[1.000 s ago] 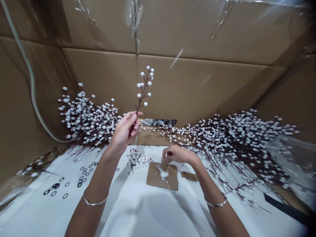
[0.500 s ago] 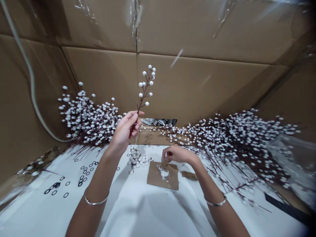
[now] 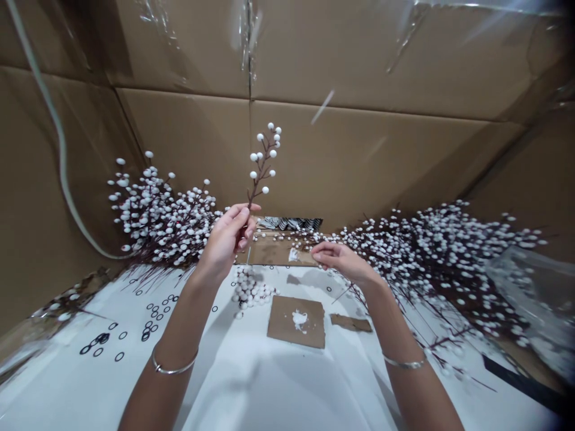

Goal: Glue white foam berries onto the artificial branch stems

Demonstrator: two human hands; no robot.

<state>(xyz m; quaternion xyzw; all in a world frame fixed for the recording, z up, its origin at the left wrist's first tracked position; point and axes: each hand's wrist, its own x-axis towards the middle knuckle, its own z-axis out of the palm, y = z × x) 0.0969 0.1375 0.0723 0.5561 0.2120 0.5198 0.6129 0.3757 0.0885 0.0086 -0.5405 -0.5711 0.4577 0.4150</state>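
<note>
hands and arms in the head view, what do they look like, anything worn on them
The left hand and right hand are bare, with no gloves, and no rings show. Both arms are bare too, with no sleeves. Each forearm wears one thin, silver-coloured bangle: left, right.

Craft workspace: cardboard walls, piled white berry sprays

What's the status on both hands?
Left hand grips upright white-berry sprig. Right hand raised, apparently empty, beside berry branches. Loose berry cluster below left hand.
</note>
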